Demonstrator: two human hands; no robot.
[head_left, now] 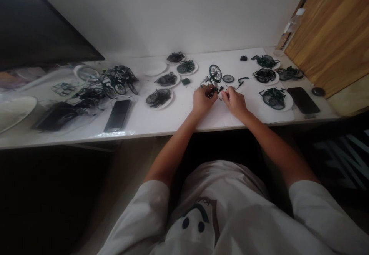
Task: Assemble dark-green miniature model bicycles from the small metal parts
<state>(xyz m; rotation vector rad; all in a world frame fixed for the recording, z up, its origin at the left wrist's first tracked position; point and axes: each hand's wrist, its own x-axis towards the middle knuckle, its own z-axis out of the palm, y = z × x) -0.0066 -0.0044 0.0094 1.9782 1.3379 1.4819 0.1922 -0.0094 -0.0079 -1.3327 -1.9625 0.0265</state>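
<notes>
My left hand (202, 100) is closed around a partly built miniature bicycle (215, 73), whose spoked wheel sticks up above the fingers. The thumb and fingers of my right hand (235, 101) pinch together close against the bicycle's frame. What they grip is too small and blurred to name. Just beyond the hands a loose spoked wheel (228, 78) lies flat on the white sheet. To its right rests a dark curved bicycle part (243, 80). My fingers hide much of the bicycle's lower portion.
White plates of dark bicycle parts stand left (172, 94) and right (289, 102). Several assembled miniature bicycles (119, 80) cluster farther left. Phones lie at left (118, 115) and right (303, 100). A plastic bottle (290, 30) stands by the wooden panel (340, 32). A dark screen (37, 20) overhangs the left.
</notes>
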